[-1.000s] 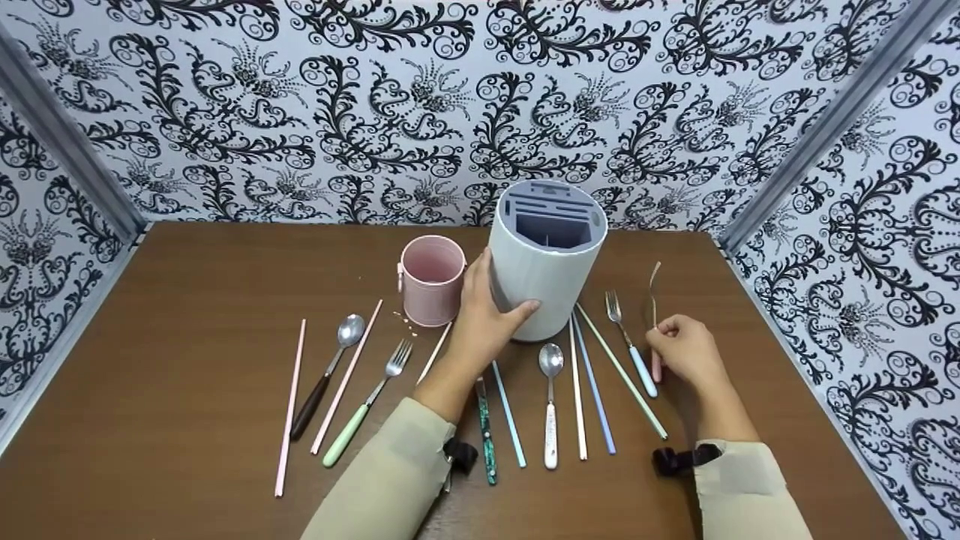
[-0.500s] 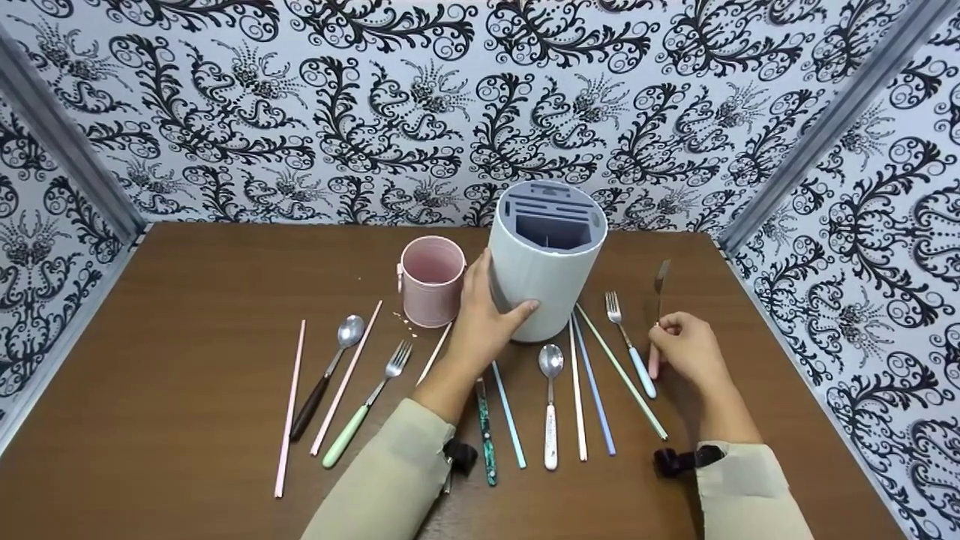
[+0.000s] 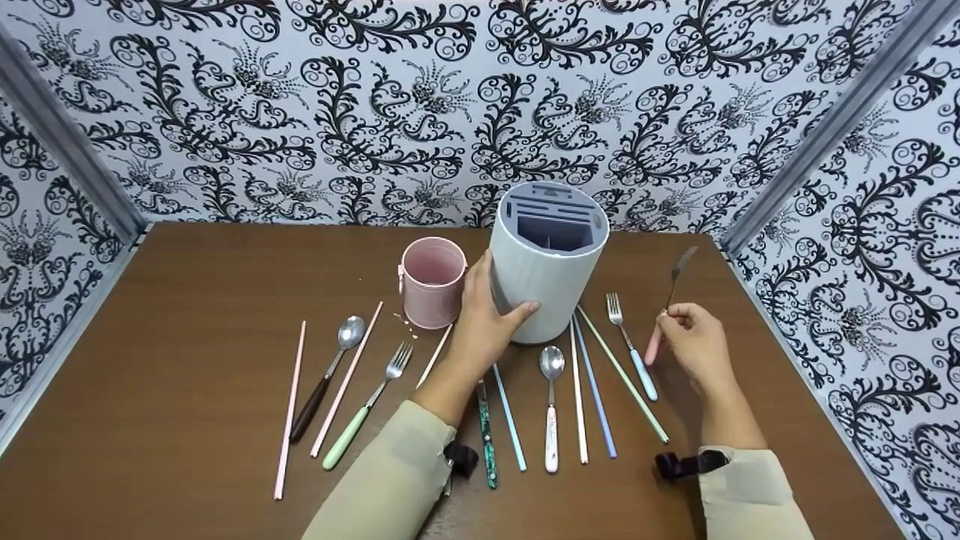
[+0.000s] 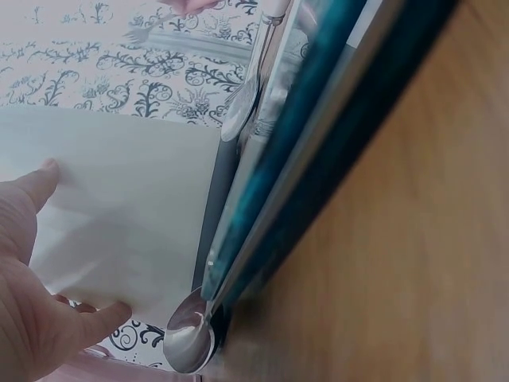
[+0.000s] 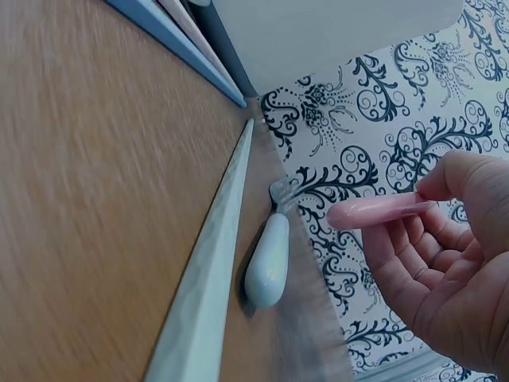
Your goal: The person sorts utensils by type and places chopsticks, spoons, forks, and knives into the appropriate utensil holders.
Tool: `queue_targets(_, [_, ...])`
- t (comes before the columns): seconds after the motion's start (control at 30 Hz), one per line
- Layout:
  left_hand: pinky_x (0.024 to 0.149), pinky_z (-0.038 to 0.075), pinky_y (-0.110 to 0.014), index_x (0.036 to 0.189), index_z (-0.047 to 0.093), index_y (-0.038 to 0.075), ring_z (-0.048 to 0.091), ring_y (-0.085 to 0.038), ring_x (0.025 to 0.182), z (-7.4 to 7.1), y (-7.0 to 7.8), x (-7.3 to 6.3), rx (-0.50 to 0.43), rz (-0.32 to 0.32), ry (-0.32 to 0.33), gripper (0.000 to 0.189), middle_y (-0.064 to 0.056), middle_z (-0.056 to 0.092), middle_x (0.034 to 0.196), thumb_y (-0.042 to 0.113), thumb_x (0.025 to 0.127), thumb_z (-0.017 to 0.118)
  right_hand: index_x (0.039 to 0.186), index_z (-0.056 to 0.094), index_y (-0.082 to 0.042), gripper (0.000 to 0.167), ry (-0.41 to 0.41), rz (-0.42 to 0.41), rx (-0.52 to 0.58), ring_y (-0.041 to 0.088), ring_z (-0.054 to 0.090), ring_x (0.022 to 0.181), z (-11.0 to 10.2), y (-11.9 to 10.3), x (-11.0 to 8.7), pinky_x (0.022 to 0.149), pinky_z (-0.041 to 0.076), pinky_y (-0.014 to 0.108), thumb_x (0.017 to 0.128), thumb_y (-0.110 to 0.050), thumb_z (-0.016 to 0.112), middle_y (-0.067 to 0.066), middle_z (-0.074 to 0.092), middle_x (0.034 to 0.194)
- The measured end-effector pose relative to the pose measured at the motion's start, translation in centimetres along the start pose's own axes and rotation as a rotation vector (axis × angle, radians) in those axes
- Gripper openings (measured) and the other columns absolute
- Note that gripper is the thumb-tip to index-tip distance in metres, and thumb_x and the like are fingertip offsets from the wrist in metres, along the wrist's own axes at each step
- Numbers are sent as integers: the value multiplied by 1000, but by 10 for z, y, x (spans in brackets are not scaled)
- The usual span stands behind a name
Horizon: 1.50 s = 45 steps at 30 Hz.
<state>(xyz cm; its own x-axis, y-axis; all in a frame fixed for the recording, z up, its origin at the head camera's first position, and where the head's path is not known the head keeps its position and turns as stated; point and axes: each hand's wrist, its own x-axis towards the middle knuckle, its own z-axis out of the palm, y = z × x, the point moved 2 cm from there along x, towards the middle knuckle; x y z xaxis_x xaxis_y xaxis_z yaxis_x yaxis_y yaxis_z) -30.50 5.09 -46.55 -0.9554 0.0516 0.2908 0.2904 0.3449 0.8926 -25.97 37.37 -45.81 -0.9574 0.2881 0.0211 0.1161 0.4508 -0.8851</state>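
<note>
My left hand (image 3: 484, 319) grips the side of a tall white utensil holder (image 3: 536, 289), its thumb across the front and its fingers on the left side. Grey slots and a wide opening show in the holder's top. My right hand (image 3: 697, 341) pinches a fork by its pink handle (image 3: 654, 345), with the metal head (image 3: 681, 264) pointing up and away. In the right wrist view the pink handle end (image 5: 366, 212) juts from between thumb and fingers, above the table. A fork with a pale blue handle (image 3: 643, 373) lies just left of that hand.
A pink cup (image 3: 431, 304) stands left of the holder, with small crumbs beside it. A white-handled spoon (image 3: 551, 435), a dark-handled spoon (image 3: 311, 409), a green-handled fork (image 3: 347, 435), a teal-handled utensil (image 3: 487, 442) and several chopsticks (image 3: 292, 412) lie along the table. Patterned walls enclose it.
My right hand has lifted the pink-handled fork and moved slightly up and right, turning its head to the right. My left hand stays on the utensil holder.
</note>
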Motion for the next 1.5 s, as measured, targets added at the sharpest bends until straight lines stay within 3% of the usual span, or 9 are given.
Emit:
queue_targets(0.37, [128, 29, -45, 164, 25, 7, 34, -32, 153, 0, 1, 0, 9, 18, 14, 104, -17, 35, 164, 33, 84, 87, 110, 61, 1, 15, 33, -19, 101, 11, 60, 74, 7, -24, -4, 66, 52, 22, 102, -12, 61, -10, 67, 76])
queue_targets(0.6, [128, 30, -45, 164, 25, 7, 34, -31, 153, 1, 0, 0, 14, 8, 12, 104, -17, 35, 164, 33, 84, 87, 111, 58, 4, 14, 1, -62, 196, 6, 61, 75, 8, -48, -7, 72, 57, 20, 102, -7, 59, -6, 65, 89])
queue_targets(1.1, [128, 30, -46, 164, 25, 7, 34, -32, 154, -1, 3, -1, 12, 26, 16, 102, -16, 35, 164, 34, 85, 86, 104, 60, 0, 5, 10, -151, 400, 8, 64, 68, 17, -104, -7, 71, 60, 23, 100, -2, 62, -2, 67, 81])
queue_targets(1.27, [128, 30, -46, 163, 26, 7, 34, -33, 153, -1, 3, -1, 14, 27, 23, 103, -17, 35, 164, 35, 85, 86, 104, 57, 2, 5, -31, -182, 495, 15, 70, 58, 21, -121, -9, 68, 58, 23, 101, -1, 60, 3, 67, 73])
queue_targets(1.5, [128, 30, -47, 163, 26, 7, 34, -33, 153, 0, 4, -1, 12, 21, 22, 103, -17, 35, 164, 34, 85, 86, 102, 58, 0, 4, -16, -207, 541, 11, 67, 62, 31, -143, -12, 69, 57, 23, 100, 0, 62, 0, 66, 77])
